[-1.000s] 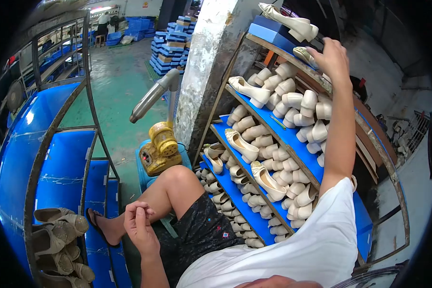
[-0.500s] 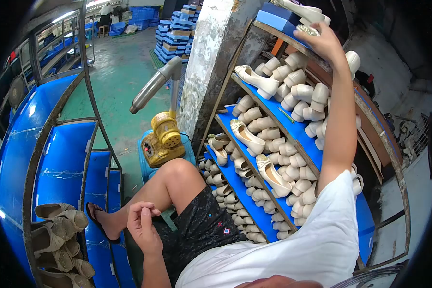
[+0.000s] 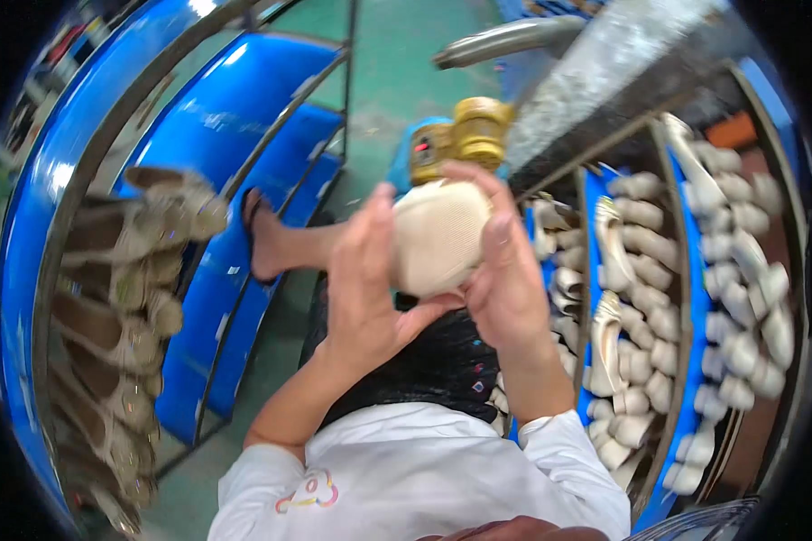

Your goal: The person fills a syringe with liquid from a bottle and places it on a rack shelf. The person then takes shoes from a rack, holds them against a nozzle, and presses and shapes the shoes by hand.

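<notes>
Nearer you than the yellow machine [image 3: 480, 131], your left hand [image 3: 363, 288] and right hand [image 3: 512, 293] held the pale ribbed piece [image 3: 438, 236], fingers [image 3: 367, 236] cupping opposite sides, presumably for steadiness.

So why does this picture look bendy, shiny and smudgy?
In the head view, the metal bar curves and the corners go black, probably from a round lens; in the head view, white glare shines on the blue shelf; in the head view, the left hand looks smeared, though fine lines show on the pale shoe.
</notes>
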Action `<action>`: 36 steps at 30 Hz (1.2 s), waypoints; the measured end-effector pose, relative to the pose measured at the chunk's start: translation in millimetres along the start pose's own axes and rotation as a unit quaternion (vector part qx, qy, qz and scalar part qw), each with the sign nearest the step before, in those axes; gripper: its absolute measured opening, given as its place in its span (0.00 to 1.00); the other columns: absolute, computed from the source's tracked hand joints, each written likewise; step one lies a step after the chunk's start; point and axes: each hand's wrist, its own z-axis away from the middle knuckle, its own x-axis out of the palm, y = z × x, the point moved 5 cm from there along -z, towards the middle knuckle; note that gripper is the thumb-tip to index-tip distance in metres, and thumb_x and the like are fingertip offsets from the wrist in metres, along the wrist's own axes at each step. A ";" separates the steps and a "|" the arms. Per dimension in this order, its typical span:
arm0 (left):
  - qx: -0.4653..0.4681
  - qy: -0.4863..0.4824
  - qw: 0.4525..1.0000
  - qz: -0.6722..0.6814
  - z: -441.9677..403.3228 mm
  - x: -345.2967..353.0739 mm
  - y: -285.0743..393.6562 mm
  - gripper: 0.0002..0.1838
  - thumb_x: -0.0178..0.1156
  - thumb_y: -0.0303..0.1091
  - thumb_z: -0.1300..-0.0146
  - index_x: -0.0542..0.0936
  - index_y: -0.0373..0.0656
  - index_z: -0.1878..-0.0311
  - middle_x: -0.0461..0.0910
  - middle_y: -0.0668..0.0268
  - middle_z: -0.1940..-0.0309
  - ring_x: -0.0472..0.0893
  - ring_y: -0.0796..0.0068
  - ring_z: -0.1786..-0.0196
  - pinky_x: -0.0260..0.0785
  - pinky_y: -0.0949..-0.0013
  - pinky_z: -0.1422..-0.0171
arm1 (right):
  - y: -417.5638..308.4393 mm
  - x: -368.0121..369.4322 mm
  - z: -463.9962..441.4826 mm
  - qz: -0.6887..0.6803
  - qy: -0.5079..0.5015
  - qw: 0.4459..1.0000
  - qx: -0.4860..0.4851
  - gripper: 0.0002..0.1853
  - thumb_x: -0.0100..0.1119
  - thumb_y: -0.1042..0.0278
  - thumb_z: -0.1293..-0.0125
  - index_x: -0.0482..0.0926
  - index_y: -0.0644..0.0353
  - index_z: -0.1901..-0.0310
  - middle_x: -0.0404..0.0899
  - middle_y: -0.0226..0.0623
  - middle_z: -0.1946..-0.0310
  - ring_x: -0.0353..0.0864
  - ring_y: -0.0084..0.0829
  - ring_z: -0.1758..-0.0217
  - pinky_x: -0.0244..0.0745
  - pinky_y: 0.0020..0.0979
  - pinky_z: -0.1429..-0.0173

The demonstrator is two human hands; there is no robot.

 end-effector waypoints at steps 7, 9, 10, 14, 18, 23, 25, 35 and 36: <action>-0.188 -0.165 0.960 0.122 48.2 -26.8 -39.3 0.49 0.65 0.56 0.27 0.57 0.35 0.16 0.77 0.45 0.32 0.80 0.49 0.32 0.72 0.55 0.30 | 86.0 -0.5 5.1 0.162 -0.073 0.984 0.026 0.37 0.80 0.56 0.35 0.75 0.65 0.30 0.77 0.39 0.40 0.80 0.28 0.39 0.76 0.32 0.33; -0.264 -0.147 0.935 0.187 60.1 -28.3 -40.8 0.52 0.66 0.55 0.28 0.52 0.35 0.15 0.79 0.45 0.34 0.82 0.50 0.35 0.74 0.56 0.32 | 90.7 5.8 7.9 0.106 -0.087 0.990 0.041 0.36 0.80 0.58 0.35 0.75 0.65 0.31 0.79 0.40 0.40 0.81 0.30 0.38 0.77 0.34 0.32; -0.299 -0.135 0.919 0.219 63.9 -27.5 -42.0 0.54 0.66 0.55 0.29 0.49 0.34 0.14 0.80 0.45 0.35 0.83 0.50 0.36 0.74 0.56 0.33 | 92.8 8.3 8.7 0.081 -0.094 0.991 0.046 0.35 0.80 0.59 0.35 0.75 0.65 0.31 0.79 0.41 0.40 0.81 0.31 0.37 0.77 0.35 0.32; -0.320 -0.110 0.909 0.243 60.3 -28.2 -47.7 0.62 0.68 0.56 0.32 0.38 0.35 0.13 0.82 0.44 0.39 0.85 0.51 0.38 0.75 0.56 0.32 | 90.5 10.3 12.3 0.060 -0.073 0.994 0.052 0.35 0.78 0.64 0.33 0.73 0.69 0.29 0.81 0.48 0.36 0.81 0.34 0.33 0.76 0.37 0.28; -0.323 -0.134 0.907 0.233 52.6 -27.9 -48.4 0.62 0.69 0.55 0.33 0.38 0.34 0.13 0.83 0.44 0.41 0.86 0.50 0.39 0.75 0.57 0.32 | 91.1 6.7 10.4 0.048 -0.064 0.996 0.043 0.37 0.78 0.65 0.32 0.70 0.71 0.28 0.79 0.52 0.34 0.80 0.37 0.31 0.76 0.37 0.27; -0.347 -0.187 0.895 0.208 41.5 -30.2 -49.2 0.61 0.70 0.51 0.33 0.40 0.34 0.14 0.84 0.44 0.41 0.87 0.50 0.40 0.75 0.58 0.33 | 96.7 -0.2 10.1 0.005 -0.047 0.997 0.064 0.39 0.77 0.64 0.31 0.68 0.72 0.26 0.77 0.56 0.32 0.79 0.38 0.29 0.75 0.38 0.26; -0.354 -0.197 0.892 0.202 37.6 -28.6 -47.0 0.60 0.70 0.51 0.33 0.42 0.33 0.14 0.84 0.44 0.41 0.87 0.50 0.41 0.75 0.58 0.34 | 100.1 -4.6 10.1 -0.007 -0.043 0.997 0.070 0.39 0.76 0.65 0.31 0.68 0.72 0.26 0.77 0.58 0.32 0.79 0.38 0.29 0.74 0.38 0.25; -0.227 -0.212 0.950 0.023 17.7 -21.7 -40.5 0.49 0.82 0.53 0.45 0.72 0.37 0.25 0.84 0.54 0.42 0.85 0.61 0.40 0.74 0.60 0.33 | 96.1 -12.2 11.7 0.082 0.042 0.996 -0.013 0.39 0.84 0.64 0.40 0.76 0.71 0.32 0.82 0.48 0.38 0.84 0.35 0.35 0.84 0.36 0.35; -0.238 -0.207 0.948 0.035 19.6 -22.5 -42.7 0.47 0.83 0.51 0.46 0.74 0.37 0.27 0.84 0.54 0.41 0.85 0.61 0.40 0.74 0.60 0.33 | 94.6 -11.1 11.6 0.115 0.016 0.993 -0.034 0.39 0.85 0.63 0.42 0.77 0.70 0.33 0.82 0.47 0.38 0.84 0.34 0.37 0.85 0.35 0.36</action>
